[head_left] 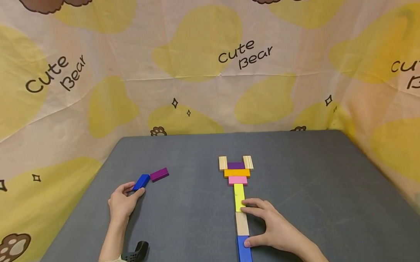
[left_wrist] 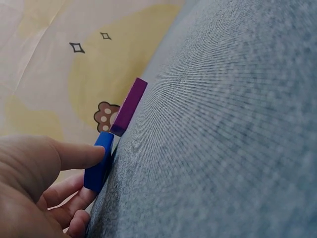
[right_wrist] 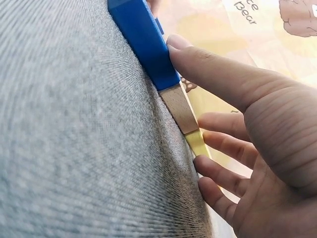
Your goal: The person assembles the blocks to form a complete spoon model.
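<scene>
At the left of the table my left hand point(head_left: 123, 201) pinches a blue block point(head_left: 141, 182) between thumb and fingers. A purple block point(head_left: 159, 174) lies at the far end of that blue block, and the left wrist view shows their ends close together. On the right, my right hand point(head_left: 274, 225) spreads along a column of blocks laid end to end. Its thumb rests on a second blue block point(head_left: 245, 253), and its fingertips touch the yellow block point(head_left: 239, 195). A plain wooden block point(head_left: 242, 224) lies between those two, under the arch of the hand.
Beyond the yellow block lie a pink block point(head_left: 237, 180), an orange block point(head_left: 237, 173) and a dark purple block point(head_left: 236, 165). Two wooden blocks, left point(head_left: 223, 163) and right point(head_left: 247, 163), flank the purple one. A printed cloth point(head_left: 200, 42) hangs behind the grey table point(head_left: 185, 224).
</scene>
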### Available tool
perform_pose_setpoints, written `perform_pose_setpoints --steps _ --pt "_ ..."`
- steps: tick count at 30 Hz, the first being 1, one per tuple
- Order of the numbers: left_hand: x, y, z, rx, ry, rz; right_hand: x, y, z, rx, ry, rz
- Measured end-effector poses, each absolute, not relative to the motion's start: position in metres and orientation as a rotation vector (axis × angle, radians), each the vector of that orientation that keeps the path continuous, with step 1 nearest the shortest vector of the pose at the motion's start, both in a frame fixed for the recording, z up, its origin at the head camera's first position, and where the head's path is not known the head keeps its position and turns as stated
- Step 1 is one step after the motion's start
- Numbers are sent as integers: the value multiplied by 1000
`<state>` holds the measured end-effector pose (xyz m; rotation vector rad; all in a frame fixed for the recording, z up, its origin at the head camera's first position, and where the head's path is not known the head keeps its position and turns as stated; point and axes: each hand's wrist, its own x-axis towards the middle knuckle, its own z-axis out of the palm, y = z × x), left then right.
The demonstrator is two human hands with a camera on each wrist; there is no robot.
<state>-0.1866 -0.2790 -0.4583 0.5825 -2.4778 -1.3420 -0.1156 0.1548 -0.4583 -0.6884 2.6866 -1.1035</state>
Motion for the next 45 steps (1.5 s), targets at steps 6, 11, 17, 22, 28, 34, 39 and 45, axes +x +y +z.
perform_pose_setpoints --steps 6,11,17,22,28,34,39,45 --pt "-185 -277 -456 582 -2475 -1364 -115 154 -458 -666 2684 -1098" --pt "-185 -278 -455 583 -2467 -1376 -115 153 -457 -648 2684 -1098" --pt "-185 -278 -455 590 -2454 -1366 -114 153 -458 -647 2689 -1097" --pt "-185 -278 -455 599 -2442 -1364 -114 154 -458 -644 2686 -1097" --pt "-187 -279 -456 623 -2416 -1368 -114 153 -457 -651 2687 -1095" --pt "-188 -281 -456 654 -2362 -1372 -114 153 -457 -635 2686 -1091" --pt "-187 -283 -455 663 -2325 -1390 -114 153 -457 -664 2692 -1105" --pt "-185 -284 -450 698 -2242 -1363 -113 154 -457 -706 2694 -1123"
